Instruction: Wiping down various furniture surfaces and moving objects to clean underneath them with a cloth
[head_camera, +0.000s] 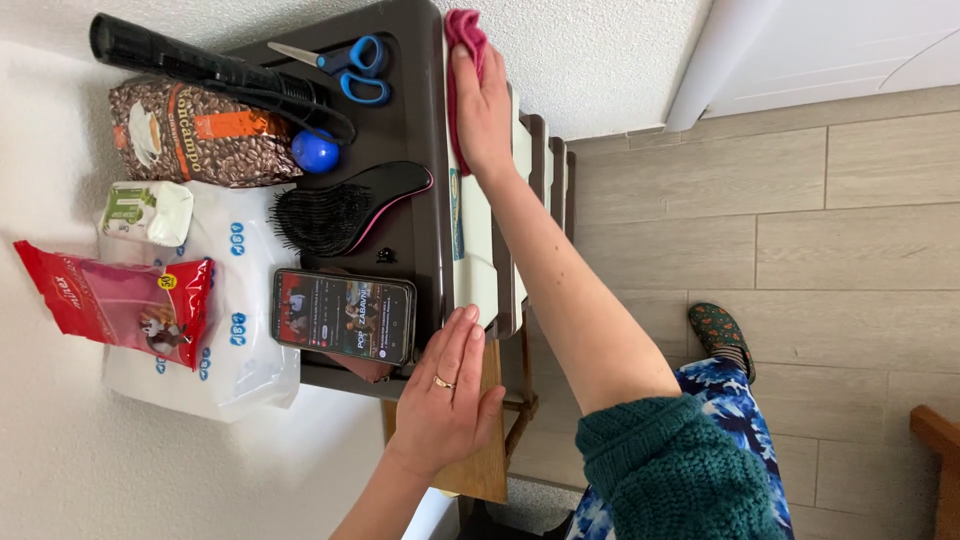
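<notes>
Head view: the right hand (483, 110) lies flat, pressing a pink cloth (462, 35) on the brown drawers (420, 130). The left hand (445, 400) rests open against their edge.

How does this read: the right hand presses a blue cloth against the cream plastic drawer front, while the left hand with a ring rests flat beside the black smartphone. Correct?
Not quite: the cloth under the right hand is pink, not blue, as the head view shows. The rest stands: it lies on the cream plastic drawer front, and the ringed left hand rests flat beside the black smartphone.
</notes>
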